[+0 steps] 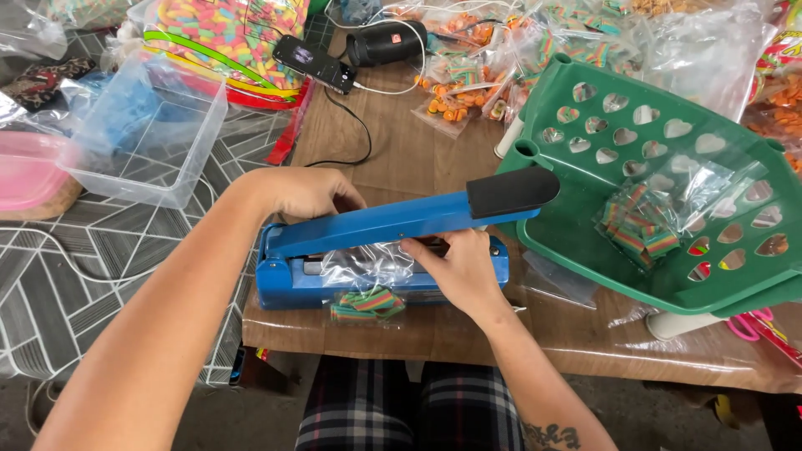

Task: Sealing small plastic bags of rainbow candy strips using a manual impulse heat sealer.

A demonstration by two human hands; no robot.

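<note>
**Bag laid across the sealer, both hands at the bar**

Your clear plastic bag of rainbow-striped sour candy strips (368, 284) lies across the base of the blue metal impulse heat sealer (292, 280) in the lower middle of the frame. The bag's open mouth reaches back under the raised blue sealing arm with its black foam grip (511, 190), while the candy end hangs forward, over the sealer's front edge toward you. The arm's long axis runs left to right, rising toward the right; the bag crosses it at roughly a right angle.

Your right hand (459, 263) is the nearer one: its fingers are closed lightly on the bag's upper right edge, pressing the plastic flat against the base. Your left hand (309, 190) sits behind the arm near the hinge end, fingers curled downward; whether they grip anything there, you cannot tell from this view.

The bag looks crinkled and glossy, with the candy bunched at the bottom. To the right on the brown wooden desk (434, 154) sits a green plastic basket with heart-shaped holes (585, 108), holding another filled bag.
</note>
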